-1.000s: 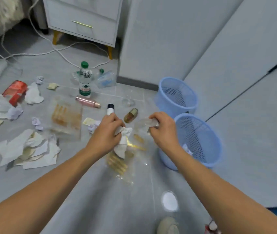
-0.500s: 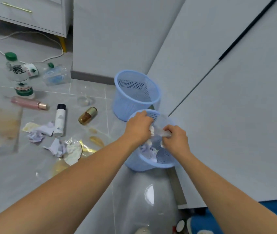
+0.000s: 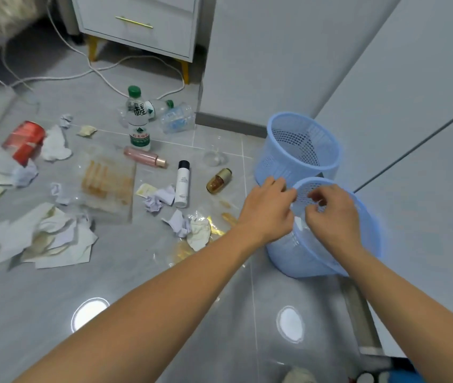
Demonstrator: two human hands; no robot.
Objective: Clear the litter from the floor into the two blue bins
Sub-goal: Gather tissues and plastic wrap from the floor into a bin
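Litter covers the floor (image 3: 164,272) to my left in the head view, the only view I have, while both hands hover over the near bin (image 3: 358,244), the closer of the 2 blue bins. The far bin (image 3: 302,150) stands just behind it against the wall and looks bare inside from here. My left hand (image 3: 268,214) sits at the near bin's left rim, its grip loosely curled and holding nothing I can see. My right hand (image 3: 330,217) is over the bin mouth, fingers bent; I cannot tell whether anything is pinched there. Something pale lies inside the bin below the hands.

I judge the next pickup falls to the left hand: the closest litter, a crumpled paper (image 3: 179,223) beside a clear wrapper (image 3: 201,230), lies just left of it. Beyond that lies a white tube (image 3: 182,183), its long axis pointing away from me, with an amber vial (image 3: 219,181) to its right. An upright water bottle (image 3: 137,120), a pink bottle (image 3: 145,156) and a red pack (image 3: 25,140) lie further off, well apart from either hand.
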